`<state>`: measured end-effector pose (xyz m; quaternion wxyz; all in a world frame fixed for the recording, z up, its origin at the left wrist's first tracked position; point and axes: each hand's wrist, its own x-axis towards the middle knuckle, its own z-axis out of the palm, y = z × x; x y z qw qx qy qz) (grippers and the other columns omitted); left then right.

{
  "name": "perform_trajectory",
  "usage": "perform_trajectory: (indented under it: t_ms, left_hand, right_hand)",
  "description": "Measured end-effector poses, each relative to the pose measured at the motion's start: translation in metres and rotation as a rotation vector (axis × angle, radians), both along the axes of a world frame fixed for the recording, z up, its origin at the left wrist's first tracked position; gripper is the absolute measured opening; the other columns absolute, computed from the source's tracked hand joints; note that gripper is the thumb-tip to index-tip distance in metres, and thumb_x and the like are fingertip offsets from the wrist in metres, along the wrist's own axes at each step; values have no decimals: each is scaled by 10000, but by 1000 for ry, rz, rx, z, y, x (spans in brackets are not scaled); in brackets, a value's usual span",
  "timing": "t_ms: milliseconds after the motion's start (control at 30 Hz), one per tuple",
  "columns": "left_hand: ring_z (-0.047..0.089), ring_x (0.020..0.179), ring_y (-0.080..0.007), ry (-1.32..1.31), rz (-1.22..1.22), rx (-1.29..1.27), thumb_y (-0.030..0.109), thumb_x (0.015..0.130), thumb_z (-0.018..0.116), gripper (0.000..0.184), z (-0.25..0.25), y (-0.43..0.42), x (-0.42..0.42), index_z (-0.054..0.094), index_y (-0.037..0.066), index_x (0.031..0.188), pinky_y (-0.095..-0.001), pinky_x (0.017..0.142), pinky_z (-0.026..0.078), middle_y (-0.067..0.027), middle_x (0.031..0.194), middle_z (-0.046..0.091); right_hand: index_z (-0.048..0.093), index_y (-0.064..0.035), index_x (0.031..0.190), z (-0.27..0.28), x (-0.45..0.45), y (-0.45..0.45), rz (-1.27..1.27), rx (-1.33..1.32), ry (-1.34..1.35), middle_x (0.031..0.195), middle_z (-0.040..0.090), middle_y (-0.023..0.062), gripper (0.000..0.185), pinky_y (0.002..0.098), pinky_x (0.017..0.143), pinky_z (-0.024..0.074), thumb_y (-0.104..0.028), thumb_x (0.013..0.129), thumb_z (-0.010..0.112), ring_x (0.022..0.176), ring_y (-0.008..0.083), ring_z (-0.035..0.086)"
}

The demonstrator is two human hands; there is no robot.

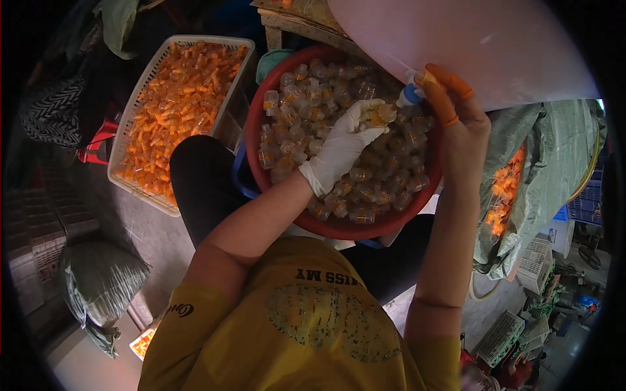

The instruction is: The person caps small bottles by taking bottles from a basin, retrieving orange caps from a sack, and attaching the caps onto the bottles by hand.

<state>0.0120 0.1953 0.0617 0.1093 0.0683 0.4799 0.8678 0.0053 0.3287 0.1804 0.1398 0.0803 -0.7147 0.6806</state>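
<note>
My left hand (345, 140), in a white glove, is over the red basin (254, 153) with its fingers closed round a small clear plastic container (383, 115). Higher and to the right, my right hand (456, 98) has orange covers on its fingers. Those fingers pinch a small blue-and-white nozzle piece (411, 95), tilted toward the container and close to it. Whether the two pieces touch is too small to tell. Many similar clear containers (306, 98) with orange printing lie heaped in the basin under both hands.
A white crate (122, 140) of orange pieces stands at the left. Above the basin are a wooden table (297, 25) and a large pale translucent bag (469, 45). On the right, a green sack (554, 150) shows orange pieces through its opening. Another filled sack (104, 277) sits at the lower left.
</note>
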Motion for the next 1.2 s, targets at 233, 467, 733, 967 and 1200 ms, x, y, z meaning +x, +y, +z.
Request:
perform_trajectory:
  t_ms: [233,467,733,967,1200]
  left_hand:
    - [548,1095,-103,0,11,-31,-24,888,619,451,0,-2,0,470,46,1307,-239,975,433,-46,1195,578]
    - [547,1097,-112,-48,-17,-8,-6,879,645,482,2,-4,1,452,38,1318,-240,976,432,-55,1203,570]
    - [556,1084,-111,-66,-9,21,-14,864,670,506,-1,5,1,452,27,1318,-232,967,439,-53,1195,570]
    - [540,1094,-90,-69,-4,-7,60,920,625,453,7,3,5,461,22,1341,-222,965,430,-36,1198,565]
    - [568,976,-83,-148,21,-52,90,886,677,433,6,3,9,507,40,1281,-212,889,447,-27,1117,612]
  right_hand:
    - [700,-26,1076,3,1,-2,1,-55,-29,957,668,13,222,244,857,475,-27,855,702,920,99,605]
    - [677,-11,1115,9,4,-2,0,-96,-12,1014,682,45,274,259,889,477,-8,842,706,957,118,617]
    - [650,0,1166,50,15,-7,3,2,218,1126,669,92,316,292,961,457,-12,853,688,1052,146,617]
    - [658,-6,1124,3,-2,13,70,117,71,1069,667,45,261,272,892,493,-19,865,685,1005,131,608]
    - [654,-8,1105,25,36,6,110,104,164,1058,660,58,307,299,869,492,58,808,691,989,165,614]
